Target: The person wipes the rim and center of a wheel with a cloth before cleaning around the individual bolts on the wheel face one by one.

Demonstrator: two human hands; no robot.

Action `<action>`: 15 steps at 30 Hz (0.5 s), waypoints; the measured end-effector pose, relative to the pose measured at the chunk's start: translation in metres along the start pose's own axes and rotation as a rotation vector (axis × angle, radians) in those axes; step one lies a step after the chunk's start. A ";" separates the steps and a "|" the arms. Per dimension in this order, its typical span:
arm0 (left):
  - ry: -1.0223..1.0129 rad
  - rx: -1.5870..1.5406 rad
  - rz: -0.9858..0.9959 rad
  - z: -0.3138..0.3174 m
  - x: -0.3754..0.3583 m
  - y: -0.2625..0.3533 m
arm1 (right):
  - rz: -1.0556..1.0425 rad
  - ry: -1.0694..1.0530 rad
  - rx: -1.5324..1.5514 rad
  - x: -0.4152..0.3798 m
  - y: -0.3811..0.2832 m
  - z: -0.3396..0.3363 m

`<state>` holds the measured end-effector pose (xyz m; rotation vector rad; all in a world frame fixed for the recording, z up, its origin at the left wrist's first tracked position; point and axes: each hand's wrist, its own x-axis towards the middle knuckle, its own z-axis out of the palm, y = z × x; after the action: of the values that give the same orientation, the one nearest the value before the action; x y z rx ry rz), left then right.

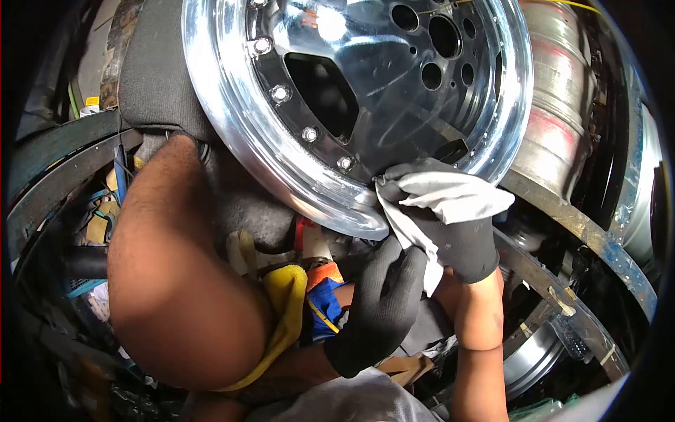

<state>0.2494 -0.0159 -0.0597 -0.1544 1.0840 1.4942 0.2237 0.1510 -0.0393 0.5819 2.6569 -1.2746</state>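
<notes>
A polished alloy wheel [390, 91] with a mirror-bright lip and bolts around a black band stands tilted before me. My right hand [457, 235], in a dark knit glove, grips a white cloth [460, 197] and presses it against the wheel's lower inner edge. Part of the cloth covers its fingers. Just to the left and below is my left hand [383, 302], also gloved, its fingers closed at the cloth's hanging end, close under the rim. A yellow cloth [287, 299] lies by my bent leg.
Behind the wheel on the left is a dark padded block [158, 70]. Scuffed bare wheel barrels [552, 105] are stacked at the right beside a worn metal frame [598, 235]. Another silver rim [534, 362] sits lower right. Bottles and mixed clutter lie beneath.
</notes>
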 end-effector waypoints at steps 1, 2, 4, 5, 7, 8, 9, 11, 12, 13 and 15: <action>0.013 -0.040 -0.018 0.000 0.001 0.002 | 0.024 0.015 0.000 0.001 -0.001 0.001; 0.027 -0.079 -0.036 0.001 0.002 0.007 | 0.047 0.030 0.000 0.002 -0.002 0.002; 0.093 -0.240 -0.022 0.006 0.002 0.026 | 0.182 0.020 -0.039 0.005 -0.005 0.002; 0.112 -0.286 -0.024 0.008 0.003 0.031 | 0.284 0.037 0.081 0.007 -0.005 0.003; 0.102 -0.275 -0.052 0.007 0.003 0.024 | 0.135 -0.020 0.037 0.001 0.005 -0.002; 0.100 -0.286 -0.058 0.007 0.002 0.021 | -0.026 -0.028 -0.047 0.002 0.006 -0.003; 0.107 -0.330 -0.051 0.010 0.002 0.019 | -0.187 -0.021 -0.131 0.004 0.005 -0.004; -0.020 -0.657 -0.090 0.004 0.001 0.014 | -0.323 -0.015 -0.177 0.006 0.001 -0.006; -0.010 -0.464 0.085 0.005 0.001 0.012 | -0.313 -0.082 -0.309 0.003 -0.001 -0.012; -0.006 -0.264 0.257 0.008 0.002 0.015 | -0.313 -0.151 -0.439 0.001 -0.003 -0.018; -0.155 -0.245 0.217 0.005 0.004 0.027 | -0.294 -0.192 -0.095 0.003 -0.001 -0.036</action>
<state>0.2285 -0.0053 -0.0451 -0.0913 0.8108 1.8026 0.2220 0.1797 -0.0168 0.0511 2.6905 -1.1919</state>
